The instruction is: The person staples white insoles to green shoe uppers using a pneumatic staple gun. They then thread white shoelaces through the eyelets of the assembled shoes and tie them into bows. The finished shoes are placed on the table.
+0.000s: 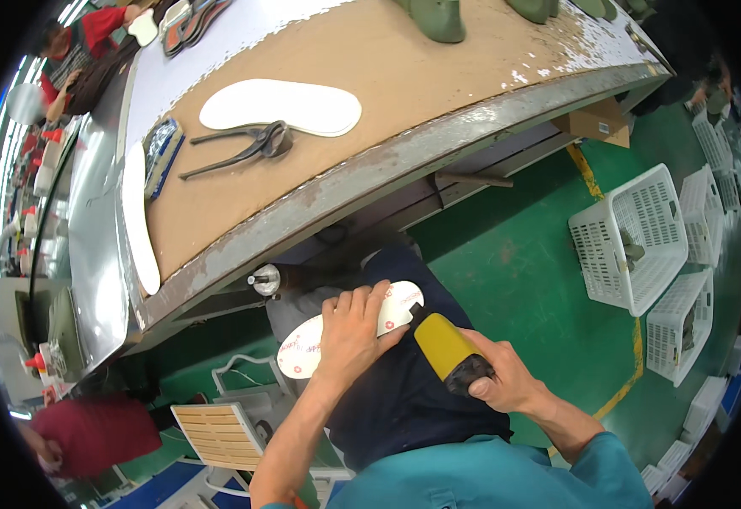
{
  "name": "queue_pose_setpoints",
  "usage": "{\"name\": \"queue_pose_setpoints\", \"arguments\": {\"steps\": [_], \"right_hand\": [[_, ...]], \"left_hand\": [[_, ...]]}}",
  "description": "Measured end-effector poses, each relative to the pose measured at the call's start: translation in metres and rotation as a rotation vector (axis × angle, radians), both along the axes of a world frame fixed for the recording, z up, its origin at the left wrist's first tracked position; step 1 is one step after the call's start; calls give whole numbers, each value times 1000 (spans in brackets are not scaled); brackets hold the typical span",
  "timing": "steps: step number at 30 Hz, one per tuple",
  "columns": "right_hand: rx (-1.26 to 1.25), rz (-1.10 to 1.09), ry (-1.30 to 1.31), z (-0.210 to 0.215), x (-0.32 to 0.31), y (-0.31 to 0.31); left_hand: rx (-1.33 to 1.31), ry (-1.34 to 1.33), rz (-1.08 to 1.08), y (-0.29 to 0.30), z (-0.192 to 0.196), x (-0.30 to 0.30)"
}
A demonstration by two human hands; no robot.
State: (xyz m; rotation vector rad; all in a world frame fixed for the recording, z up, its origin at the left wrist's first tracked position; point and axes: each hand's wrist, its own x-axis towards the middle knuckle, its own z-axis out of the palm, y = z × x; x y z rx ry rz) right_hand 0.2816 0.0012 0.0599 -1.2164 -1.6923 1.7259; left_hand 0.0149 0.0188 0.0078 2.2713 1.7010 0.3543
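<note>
At the far left of the brown-topped workbench (218, 214), a long white curved strip (136, 222) lies along the edge, beside a blue-and-white bundle (164, 159) whose kind I cannot make out. Next come dark metal pincers (243, 151), unheld, their handles spread leftward and their head just below a white sole-shaped sheet (281, 107); they seem set aside there, within reach of someone seated. Lower down, over the lap in dark navy trousers (404, 399), is a white sole-shaped piece with red printing (301, 346). The left hand (355, 329) lies across its middle, fingers together over the top and thumb toward the near edge, grasping it, probably to steady it against the thigh; whether the fingertips curl underneath is hidden. At the piece's right end, the dark tip of a bulky yellow-and-black hand tool (441, 346) meets its edge. The right hand (506, 375) is clenched round the tool's black rear end, likely for control. Further right, a white perforated plastic basket (595, 254) stands tilted on the green floor (519, 280), holding greyish items.
</note>
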Motion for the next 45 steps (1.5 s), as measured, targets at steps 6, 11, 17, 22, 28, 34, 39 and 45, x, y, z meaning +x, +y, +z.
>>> {"name": "queue_pose_setpoints", "arguments": {"steps": [6, 11, 17, 22, 28, 34, 39, 45], "right_hand": [[18, 85, -85, -10, -19, 10], [-1, 83, -167, -12, -21, 6], [-78, 233, -175, 6, -41, 12], [-118, 386, -194, 16, -79, 19], [-62, 486, -118, 5, -124, 7], [-61, 499, -121, 4, -137, -4], [-22, 475, -143, 0, -138, -10], [-29, 495, -188, 7, -126, -11]], "left_hand": [[47, 6, -19, -2, 0, -5], [52, 6, -6, -4, -2, -5], [57, 14, -35, -16, -5, -20], [-12, 15, 191, -81, 7, -88], [100, -421, 290, -121, -12, -115], [263, -583, 339, -131, -35, -115], [273, -628, 361, -133, -36, -115], [219, -638, 364, -126, -30, -113]]}}
